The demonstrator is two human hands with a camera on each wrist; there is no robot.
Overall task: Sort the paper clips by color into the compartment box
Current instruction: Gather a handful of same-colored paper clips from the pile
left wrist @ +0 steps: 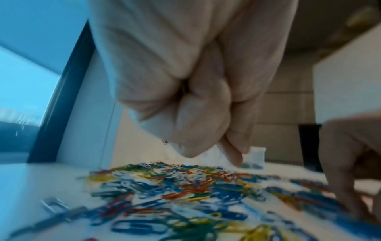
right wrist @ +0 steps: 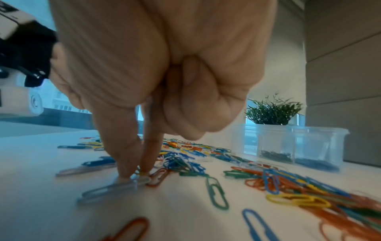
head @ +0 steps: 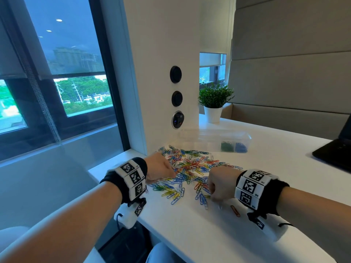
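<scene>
A big heap of paper clips [head: 191, 168] lies on the white table [head: 266, 186] in front of you, in blue, red, yellow, green, orange and white, all mixed up. They point every way, so the heap has no one direction, but it spreads wide from left to right.

Your right hand [head: 221, 184] is at the near right edge of the heap. Its thumb and first finger press down together on a pale grey clip [right wrist: 115, 187] that lies flat on the table, with its long side running from near left to far right in the right wrist view. The other fingers are curled in.

Your left hand [head: 160, 168] is at the left edge of the heap with its fingers curled tight. You cannot tell if it holds a clip.

The clear compartment box [head: 214, 140] stands far behind the heap, its long side going left to right. Green clips [head: 227, 146] and blue clips [head: 240, 147] sit in its two right compartments. A small potted plant [head: 214, 100] stands beyond the box, and a dark laptop [head: 336, 150] is at the far right. One orange clip [head: 235, 211] lies alone near your right wrist.
</scene>
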